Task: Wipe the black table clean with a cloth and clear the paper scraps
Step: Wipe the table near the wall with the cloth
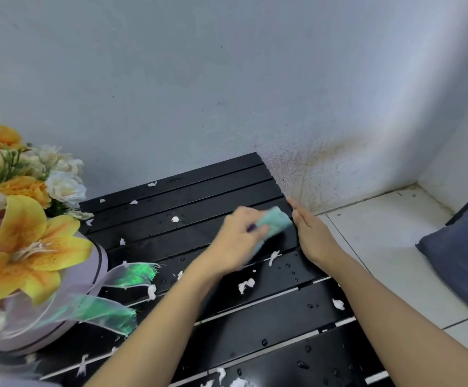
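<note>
White paper scraps [246,285] and water drops [287,266] dot the near slats of the black table [269,325]. Farther in, the blurred left hand [234,241] grips a teal cloth [276,220], which juts past its fingers. Just beside the cloth, the right hand [312,233] lies along the table's right edge, fingers straight and together. More scraps lie beyond, toward the wall [227,93].

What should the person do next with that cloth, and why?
Probably bring the teal cloth back to the nearer slats and sweep the white paper scraps toward the right edge. The left hand grips the cloth right at that edge, beside the open right hand, which seems placed to catch debris, while scraps and water drops lie across the black table.
</note>
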